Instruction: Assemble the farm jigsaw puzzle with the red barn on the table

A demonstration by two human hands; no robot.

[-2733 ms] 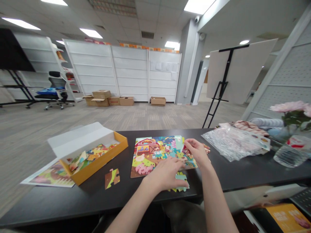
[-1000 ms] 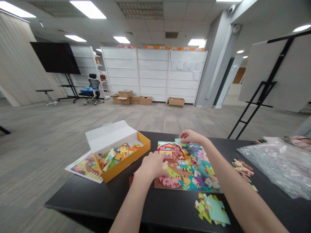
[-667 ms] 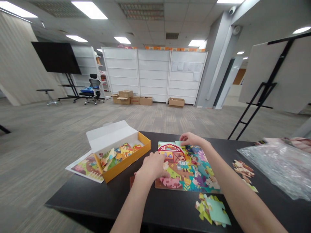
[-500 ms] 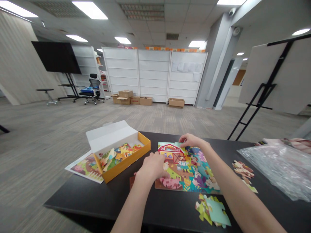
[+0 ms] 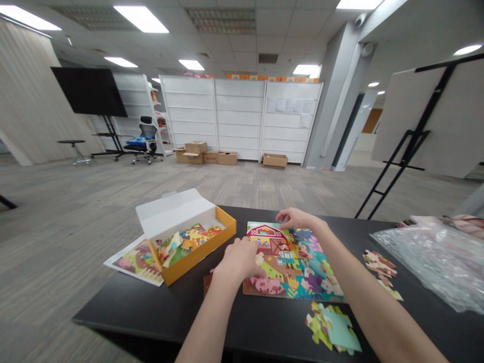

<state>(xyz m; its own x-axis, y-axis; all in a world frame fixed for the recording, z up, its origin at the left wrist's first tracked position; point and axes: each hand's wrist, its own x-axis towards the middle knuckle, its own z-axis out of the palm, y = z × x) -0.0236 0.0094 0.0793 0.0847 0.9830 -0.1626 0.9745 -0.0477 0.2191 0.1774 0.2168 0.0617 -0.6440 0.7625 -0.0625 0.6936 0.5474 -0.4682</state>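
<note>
A farm jigsaw puzzle (image 5: 287, 267) with a red barn, a farmer and a pink pig lies mostly joined on the black table. My left hand (image 5: 242, 259) rests at its left side, thumb apart from the fingers, holding nothing that I can see. At the puzzle's far edge, beside the barn roof, is my right hand (image 5: 297, 219). Its fingers are bent but apart, close above the pale green top strip, with no piece visible between them. Loose puzzle pieces (image 5: 335, 327) overlap in a small pile near my right forearm. My left forearm partly hides a brown piece (image 5: 207, 283).
Left of the puzzle stands an open yellow box (image 5: 200, 257) with more pieces inside, on a printed picture sheet (image 5: 132, 262). Brown and cream pieces (image 5: 380, 264) lie to the right, beside a crumpled clear plastic bag (image 5: 434, 257). The table's near edge (image 5: 124, 330) runs below.
My right fingertips have lifted and loosened slightly at the puzzle's top edge, where a pale green piece lay under them. My left hand stays put. The whole view has shifted slightly.
</note>
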